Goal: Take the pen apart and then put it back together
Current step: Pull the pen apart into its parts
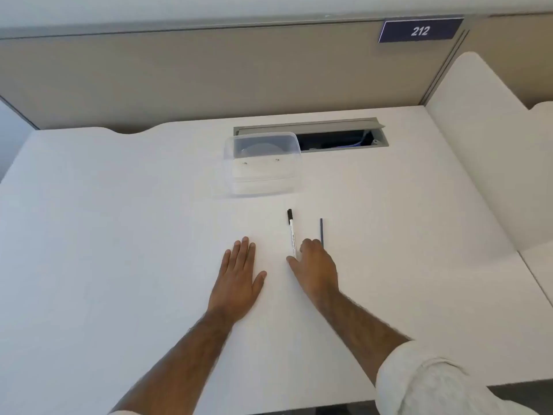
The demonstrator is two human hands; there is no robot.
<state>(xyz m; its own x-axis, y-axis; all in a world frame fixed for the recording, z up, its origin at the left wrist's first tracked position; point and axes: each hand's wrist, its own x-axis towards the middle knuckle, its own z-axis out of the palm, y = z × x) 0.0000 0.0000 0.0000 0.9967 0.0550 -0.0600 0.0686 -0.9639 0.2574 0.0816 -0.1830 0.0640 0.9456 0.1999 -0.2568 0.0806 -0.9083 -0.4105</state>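
A white pen barrel with a black far end (291, 232) lies on the white desk (119, 235), pointing away from me. A thin dark blue refill (321, 230) lies parallel to it, a little to the right. My right hand (314, 269) rests over the near ends of both, fingers curled down; the thumb and fingertips touch the barrel's near end, but whether they grip it is unclear. My left hand (239, 278) lies flat on the desk to the left of the barrel, fingers spread, holding nothing.
A clear plastic box (263, 163) stands behind the pen parts. Behind it is an open cable hatch (338, 136) in the desk. A beige partition with a sign reading 212 (420, 30) rises at the back, and a white divider (484, 163) stands at the right.
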